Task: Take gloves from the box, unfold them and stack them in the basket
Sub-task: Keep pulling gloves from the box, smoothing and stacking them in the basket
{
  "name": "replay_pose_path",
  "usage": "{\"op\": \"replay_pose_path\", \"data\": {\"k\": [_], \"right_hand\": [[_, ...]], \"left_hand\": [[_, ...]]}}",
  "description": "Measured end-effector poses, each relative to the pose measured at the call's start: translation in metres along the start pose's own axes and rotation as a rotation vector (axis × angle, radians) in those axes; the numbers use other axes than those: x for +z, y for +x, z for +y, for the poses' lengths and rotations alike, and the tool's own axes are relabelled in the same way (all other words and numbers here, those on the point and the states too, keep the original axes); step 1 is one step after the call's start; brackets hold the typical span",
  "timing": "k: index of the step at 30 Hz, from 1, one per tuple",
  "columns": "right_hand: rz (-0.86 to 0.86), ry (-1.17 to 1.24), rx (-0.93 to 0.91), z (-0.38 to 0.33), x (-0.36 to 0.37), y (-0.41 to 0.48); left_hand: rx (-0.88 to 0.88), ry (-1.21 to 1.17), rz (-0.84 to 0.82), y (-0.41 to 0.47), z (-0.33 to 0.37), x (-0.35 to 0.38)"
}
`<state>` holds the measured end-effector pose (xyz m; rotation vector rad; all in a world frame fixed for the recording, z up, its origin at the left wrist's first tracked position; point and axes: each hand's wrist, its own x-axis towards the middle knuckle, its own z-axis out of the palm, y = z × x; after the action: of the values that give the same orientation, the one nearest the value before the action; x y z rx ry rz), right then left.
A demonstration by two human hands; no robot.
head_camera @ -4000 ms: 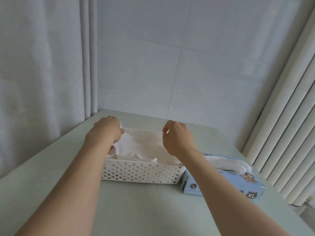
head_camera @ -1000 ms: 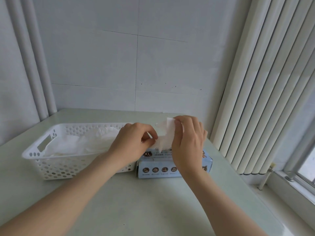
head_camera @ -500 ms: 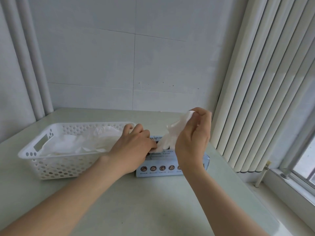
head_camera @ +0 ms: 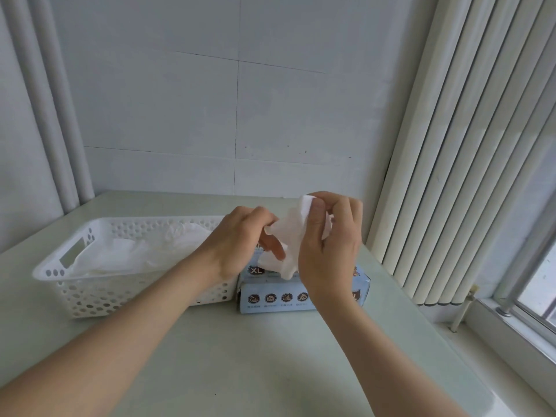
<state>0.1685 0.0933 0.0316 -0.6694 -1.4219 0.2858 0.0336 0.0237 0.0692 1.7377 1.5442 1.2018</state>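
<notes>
– White crumpled thin-plastic glove (head_camera: pixel 289 236) up in the air over the pale blue cardboard glove box (head_camera: pixel 272 288), pinched from both sides. Reading that right?

– Yep, same here. Curled left hand (head_camera: pixel 240 239) pinching the glove's left edge between thumb and fingers. Over on the other side, right hand (head_camera: pixel 331 254) pinching the top corner, thumb against fingertips, other fingers loosely bent behind the sheet. Bunched and creased, not spread flat.

– And the bottom end?

– Hanging down to the box top, near the "XL" print. Can't tell whether clear of the opening or tucked in, opening hidden behind the hands.

– Box position?

– Flat on the pale green surface (head_camera: pixel 255 356), long side toward the camera, row of round icons on the front. Snug against the right end of the white perforated plastic basket (head_camera: pixel 90 299), looks like touching.

– Anything in the basket?

– Pile of white gloves (head_camera: pixel 120 257) inside, loosely layered, filling most of its length. Both forearms (head_camera: pixel 144 323) bare, reaching in from the bottom of the view, left one crossing in front of the basket's right corner.

– Background?

– Grey-white tiled wall (head_camera: pixel 180 100) behind, cream vertical blinds (head_camera: pixel 451 145) on the right, bit of window frame (head_camera: pixel 527 275) at the far right edge.
</notes>
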Motion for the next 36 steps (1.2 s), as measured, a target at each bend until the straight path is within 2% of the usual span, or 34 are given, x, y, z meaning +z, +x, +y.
{"op": "replay_pose_path", "data": {"k": [2,5,8,10,14,20,23,28,32,36], "right_hand": [[-0.021,-0.014,-0.05,-0.001,0.002,-0.003],[-0.079,-0.047,-0.143,-0.003,0.004,-0.01],[-0.126,-0.042,-0.253,-0.005,0.002,-0.016],[-0.147,0.003,-0.26,-0.006,0.001,-0.016],[-0.101,0.09,-0.129,-0.007,-0.002,-0.012],[-0.207,0.227,0.376,-0.009,-0.008,-0.005],[-0.228,0.251,0.488,-0.007,-0.011,-0.001],[-0.332,0.164,0.461,-0.008,-0.009,0.006],[-0.294,0.126,0.37,-0.002,-0.006,0.004],[-0.31,0.124,0.29,-0.004,-0.005,0.004]], "left_hand": [[-0.107,-0.142,-0.084,0.0,0.005,0.002],[-0.16,-0.282,-0.096,0.006,-0.003,0.007],[-0.105,-0.371,-0.07,0.007,-0.009,0.008],[-0.04,-0.382,-0.029,0.007,-0.01,0.007],[0.143,-0.207,0.153,0.006,-0.008,0.005],[0.298,0.082,0.262,0.005,-0.009,0.0],[0.334,0.127,0.342,0.006,-0.009,-0.002],[0.346,0.213,0.328,0.007,-0.009,-0.009],[0.325,0.266,0.342,0.007,-0.007,-0.01],[0.264,0.278,0.278,0.009,-0.008,-0.008]]}}
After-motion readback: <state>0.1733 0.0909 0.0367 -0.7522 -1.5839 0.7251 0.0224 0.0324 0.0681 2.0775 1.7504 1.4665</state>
